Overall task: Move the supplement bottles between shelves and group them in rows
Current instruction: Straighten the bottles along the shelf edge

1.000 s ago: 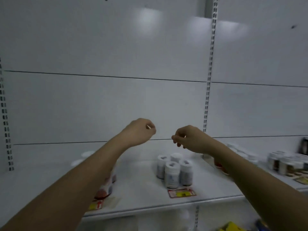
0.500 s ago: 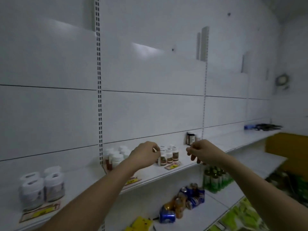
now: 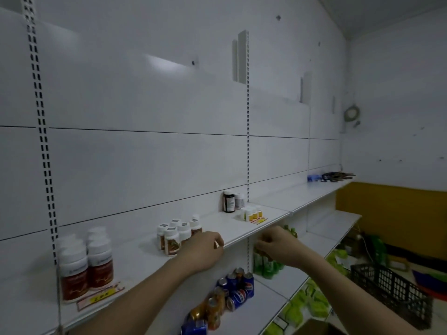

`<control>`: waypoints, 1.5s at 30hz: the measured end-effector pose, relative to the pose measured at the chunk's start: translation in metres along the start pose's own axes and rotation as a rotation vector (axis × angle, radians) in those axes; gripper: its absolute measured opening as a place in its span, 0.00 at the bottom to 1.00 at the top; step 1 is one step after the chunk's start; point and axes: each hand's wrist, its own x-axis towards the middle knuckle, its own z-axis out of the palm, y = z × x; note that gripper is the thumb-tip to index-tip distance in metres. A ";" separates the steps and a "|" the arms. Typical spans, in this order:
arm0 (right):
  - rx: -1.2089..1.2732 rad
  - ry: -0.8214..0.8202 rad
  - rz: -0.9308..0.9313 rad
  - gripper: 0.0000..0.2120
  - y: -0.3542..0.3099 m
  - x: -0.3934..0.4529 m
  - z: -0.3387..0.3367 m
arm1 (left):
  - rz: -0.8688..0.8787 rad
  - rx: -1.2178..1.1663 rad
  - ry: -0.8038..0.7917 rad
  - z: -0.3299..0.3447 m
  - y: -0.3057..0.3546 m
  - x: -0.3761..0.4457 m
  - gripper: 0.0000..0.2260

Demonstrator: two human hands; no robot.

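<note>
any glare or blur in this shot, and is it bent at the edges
Head view: dim, bluish light; a soft glare patch on the wall panel; wide-angle bend curves the slotted rail at left; both hands and the near bottles look slightly soft.

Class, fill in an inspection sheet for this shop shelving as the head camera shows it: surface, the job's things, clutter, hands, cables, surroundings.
Surface: white top shelf, bare between groups; yellow price tags at its edge.
Job's things: large red-label bottles at left; smaller white-cap bottles mid-shelf; a dark bottle by the back wall; tiny yellow-label bottles beside it.
Clutter: soda cans jumbled on a lower shelf; green bottles; green packets below.
Hands: left hand and right hand raised near the shelf edge, fingers curled, apparently empty.
Cables: a coiled cable on the far wall.
Surroundings: black crate at right; yellow panel.
</note>
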 end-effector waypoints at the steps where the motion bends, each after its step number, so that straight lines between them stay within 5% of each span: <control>1: -0.010 -0.016 -0.004 0.10 0.004 0.012 0.006 | 0.011 0.027 -0.017 0.010 0.000 0.008 0.13; 12: -0.182 -0.202 -0.086 0.11 0.063 0.157 0.024 | -0.080 -0.060 0.036 0.055 -0.029 0.178 0.12; 22: 0.015 -0.200 -0.216 0.08 0.095 0.269 0.025 | -0.338 -0.047 0.198 0.000 -0.102 0.269 0.10; 35: 0.106 -0.403 -0.612 0.10 0.093 0.386 0.030 | -0.700 0.245 -0.157 0.050 -0.112 0.326 0.23; 45: 0.207 -0.543 -0.703 0.06 0.114 0.451 0.021 | -0.823 0.149 0.291 0.061 -0.089 0.341 0.12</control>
